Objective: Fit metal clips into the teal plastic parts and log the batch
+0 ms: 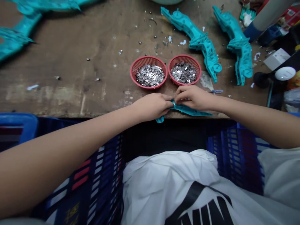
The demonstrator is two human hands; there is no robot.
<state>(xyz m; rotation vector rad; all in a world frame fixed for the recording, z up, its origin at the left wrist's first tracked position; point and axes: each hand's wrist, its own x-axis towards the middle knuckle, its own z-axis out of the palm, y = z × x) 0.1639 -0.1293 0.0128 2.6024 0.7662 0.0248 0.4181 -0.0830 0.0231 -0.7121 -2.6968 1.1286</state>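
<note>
A turquoise moulded plastic part [191, 110] lies at the table's front edge, partly covered by both hands. My left hand [153, 106] is closed on it, fingers pointing right, and one end of the part pokes out below the palm. My right hand [191, 97] is pinched just above the part's middle; whatever sits between its fingertips is too small to make out. Right behind the hands stand two red plastic baskets, the left one [133, 78] and the right one [199, 73], both heaped with small shiny metal clips [151, 75].
Two more turquoise parts [201, 40] [239, 47] lie at the back right, and others [28, 25] at the far left. A pen [217, 91] rests by my right wrist. Loose clips dot the wooden table [70, 40]. Blue crates [103, 175] flank my lap.
</note>
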